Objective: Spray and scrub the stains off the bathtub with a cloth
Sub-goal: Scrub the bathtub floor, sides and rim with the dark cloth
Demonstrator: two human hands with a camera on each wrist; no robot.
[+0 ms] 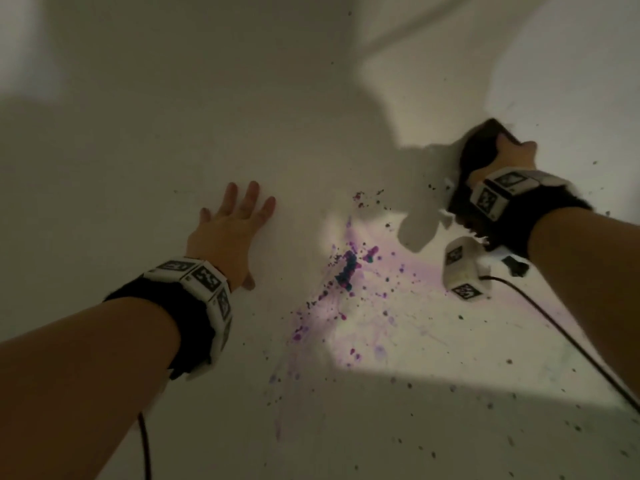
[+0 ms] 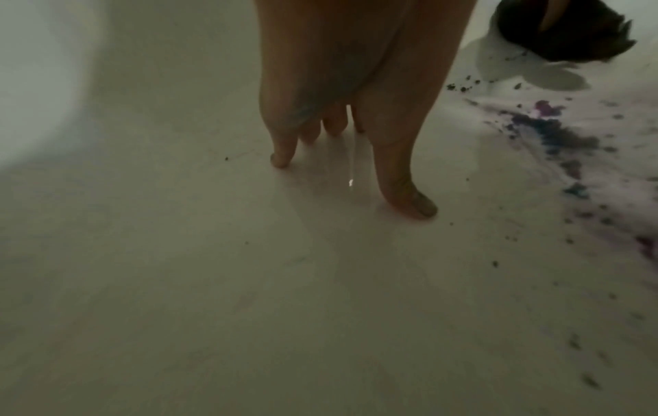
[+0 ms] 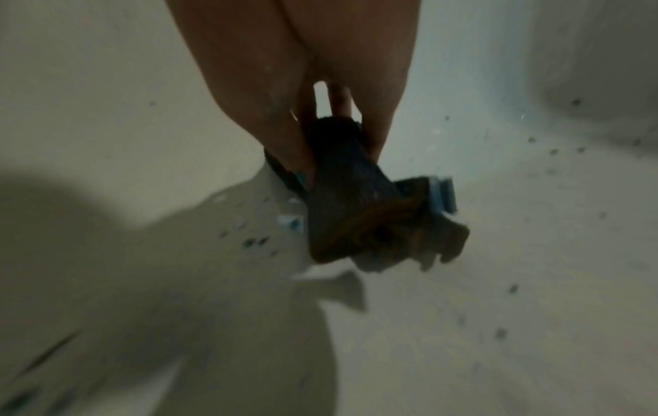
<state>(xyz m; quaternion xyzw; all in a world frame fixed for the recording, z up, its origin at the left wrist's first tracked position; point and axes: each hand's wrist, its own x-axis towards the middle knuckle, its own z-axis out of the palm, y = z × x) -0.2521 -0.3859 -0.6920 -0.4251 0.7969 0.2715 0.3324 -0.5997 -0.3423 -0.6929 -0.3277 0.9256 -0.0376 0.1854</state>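
Observation:
The white bathtub (image 1: 138,133) fills the head view. A purple and blue stain (image 1: 346,271) with dark specks spreads over its floor at centre right; the same stain (image 2: 555,138) shows in the left wrist view. My left hand (image 1: 235,216) lies flat on the tub surface left of the stain, its fingers (image 2: 405,197) straight and touching the tub. My right hand (image 1: 498,161) grips a dark cloth (image 1: 478,143) bunched in its fingers, held just above the tub beyond the stain. In the right wrist view the cloth (image 3: 356,214) hangs from my pinching fingers, blurred. No spray bottle is in view.
Dark specks (image 1: 485,403) scatter across the lit tub floor at lower right. A black cable (image 1: 571,348) runs from my right wrist over the tub floor. The curved tub wall (image 2: 42,84) rises at left. A bright patch of light falls across the stain.

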